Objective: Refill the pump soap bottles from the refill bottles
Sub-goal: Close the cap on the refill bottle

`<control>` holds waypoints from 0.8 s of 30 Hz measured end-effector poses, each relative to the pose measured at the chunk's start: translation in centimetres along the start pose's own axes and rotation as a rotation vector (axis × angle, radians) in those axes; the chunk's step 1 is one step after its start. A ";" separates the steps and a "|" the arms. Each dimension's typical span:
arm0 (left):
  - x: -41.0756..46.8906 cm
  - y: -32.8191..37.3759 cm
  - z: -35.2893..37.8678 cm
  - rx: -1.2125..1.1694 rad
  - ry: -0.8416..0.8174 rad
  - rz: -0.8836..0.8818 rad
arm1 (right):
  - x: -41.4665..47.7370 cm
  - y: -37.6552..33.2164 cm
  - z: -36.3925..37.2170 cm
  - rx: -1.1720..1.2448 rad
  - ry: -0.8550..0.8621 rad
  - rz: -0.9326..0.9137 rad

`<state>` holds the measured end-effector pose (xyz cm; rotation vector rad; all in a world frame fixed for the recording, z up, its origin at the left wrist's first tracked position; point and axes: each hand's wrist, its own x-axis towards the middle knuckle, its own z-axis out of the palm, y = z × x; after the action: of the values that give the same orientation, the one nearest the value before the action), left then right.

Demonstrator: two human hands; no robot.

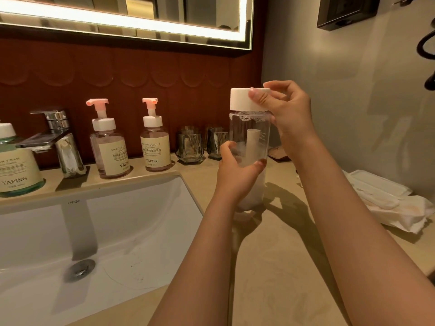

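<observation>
Head view: refill bottle [249, 130] upright, just right of the sink [131, 222], lifted off the counter. Left hand [236, 171] wraps its lower body. Right hand [290, 114] is on top, thumb and fingers curled round the white cap [242, 100]. I read this as a cap twist, direction unclear. Advice: hold the bottle vertical, brace with the left, turn from the right wrist. Both forearms extended, right wrist bent down. Pump bottles [109, 147] stand behind the sink.

Bare left forearm [202, 255] and right forearm [353, 220], slender, smooth, uncovered along all their visible length. Bare left hand [235, 175] and right hand [290, 118], thumbnails short and rounded.
</observation>
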<state>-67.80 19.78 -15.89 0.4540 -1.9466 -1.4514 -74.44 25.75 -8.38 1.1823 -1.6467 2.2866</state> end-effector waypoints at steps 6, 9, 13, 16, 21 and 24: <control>0.0 -0.1 -0.1 -0.003 0.020 -0.004 | -0.1 -0.4 0.1 -0.062 0.013 -0.049; 0.0 -0.1 -0.1 -0.009 0.033 -0.005 | 0.1 0.0 -0.2 -0.047 0.037 0.003; 0.1 -0.1 -0.2 -0.028 0.020 -0.004 | 0.2 0.4 -0.2 0.032 -0.048 0.151; 0.1 -0.2 -0.2 -0.021 0.001 0.005 | 0.2 0.5 -0.2 0.022 -0.144 0.229; 0.3 -0.2 -0.1 -0.027 -0.001 0.003 | 0.2 0.7 0.0 -0.081 -0.070 0.118; 0.2 -0.2 0.0 -0.025 -0.005 0.002 | 0.0 1.0 0.5 -0.293 0.039 -0.031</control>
<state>-68.00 19.58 -15.98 0.4369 -1.9305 -1.4752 -74.61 24.94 -9.09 1.0792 -1.8544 1.9499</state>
